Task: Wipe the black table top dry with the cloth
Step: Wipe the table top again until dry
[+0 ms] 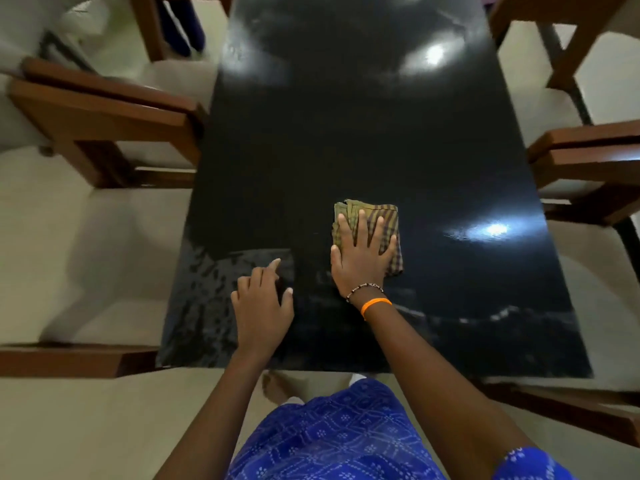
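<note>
A: Head view, the only one we have. We log the right hand (362,252) flat on the folded striped cloth (367,233), fingers straight and spread apart, palm pressing it down onto the black table top (346,140). The cloth sits in the near half of the table, slightly right of centre.

B: And the left hand (261,303)?

A: It rests on the table just left of the cloth, apart from it, holding nothing. Index finger extended, the other fingers loosely curled.

B: Step in hand?

A: We judge it mid-wipe. A streaky wet patch (221,285) shows at the near left corner, beside the left hand, and more smears (485,317) run along the near right edge.

B: Next move, then?

A: We would slide the cloth toward those patches under even pressure, keeping it folded and flat. Wooden chairs (104,112) flank both sides.
</note>
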### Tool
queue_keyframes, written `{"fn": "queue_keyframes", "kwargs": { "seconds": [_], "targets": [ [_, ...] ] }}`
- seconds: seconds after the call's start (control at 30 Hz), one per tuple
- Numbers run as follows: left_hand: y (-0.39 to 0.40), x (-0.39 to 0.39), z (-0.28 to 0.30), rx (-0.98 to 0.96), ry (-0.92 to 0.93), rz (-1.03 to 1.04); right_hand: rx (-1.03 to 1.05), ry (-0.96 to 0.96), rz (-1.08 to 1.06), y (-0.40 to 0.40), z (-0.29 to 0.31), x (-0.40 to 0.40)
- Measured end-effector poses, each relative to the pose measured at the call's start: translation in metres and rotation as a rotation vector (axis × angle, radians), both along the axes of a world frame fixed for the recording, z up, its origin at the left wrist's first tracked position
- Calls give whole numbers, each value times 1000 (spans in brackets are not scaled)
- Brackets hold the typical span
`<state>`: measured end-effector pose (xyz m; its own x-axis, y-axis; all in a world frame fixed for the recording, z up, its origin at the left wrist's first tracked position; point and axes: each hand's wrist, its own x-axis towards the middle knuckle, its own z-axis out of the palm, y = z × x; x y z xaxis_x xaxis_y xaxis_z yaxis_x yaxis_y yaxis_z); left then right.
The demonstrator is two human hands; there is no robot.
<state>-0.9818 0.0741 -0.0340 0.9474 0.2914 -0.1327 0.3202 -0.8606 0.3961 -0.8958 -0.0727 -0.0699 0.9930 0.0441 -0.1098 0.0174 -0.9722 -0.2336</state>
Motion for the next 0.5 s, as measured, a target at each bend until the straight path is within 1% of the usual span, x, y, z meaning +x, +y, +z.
{"fn": "queue_keyframes", "kwargs": {
  "seconds": [0.13,0.23,0.3,0.4,0.43,0.5],
  "targets": [
    [67,-22,-2,-31,-27,178,15,-8,139,92,-1,-12],
    [106,-36,-4,-51,-45,235,37,2,257,157,-1,-24],
    [129,-44,-12,-40,-30,291,65,22,382,195,0,-32],
    [153,-52,-29,6,21,305,85,4,667,226,0,-34],
    [158,-53,-34,-30,15,312,85,-15,753,228,-2,-29],
    [163,-56,-38,-171,-26,327,73,-66,863,227,-6,-6]
  ]
}}
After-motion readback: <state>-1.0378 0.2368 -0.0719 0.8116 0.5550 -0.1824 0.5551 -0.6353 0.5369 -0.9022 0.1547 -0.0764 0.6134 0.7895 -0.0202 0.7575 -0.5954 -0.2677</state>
